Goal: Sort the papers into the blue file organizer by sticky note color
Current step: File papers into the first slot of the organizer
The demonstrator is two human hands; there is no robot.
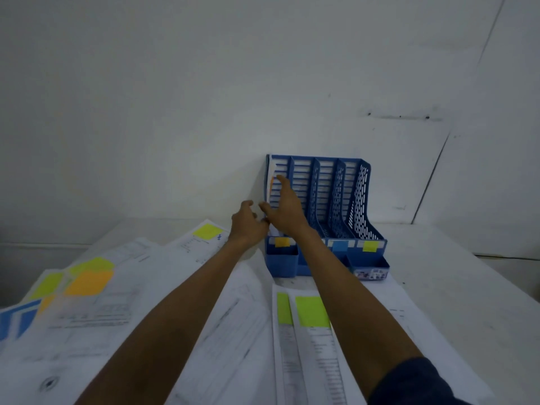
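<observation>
The blue file organizer (336, 197) stands against the wall with orange (282, 242), blue (339, 246) and yellow (370, 246) sticky labels on its front. A white paper with an orange sticky note (271, 182) stands in the leftmost slot. My right hand (285, 206) reaches into that slot, fingers extended along the paper. My left hand (248, 223) hovers just left of the organizer with loosely curled fingers, holding nothing visible. Papers with yellow-green notes (312, 311) lie before the organizer; others with orange and green notes (87, 283) are spread at the left.
Loose printed sheets cover most of the white table (455, 287). Small pen cups sit on the organizer's front. A blue folder edge (17, 318) shows at far left. The white wall stands right behind the organizer.
</observation>
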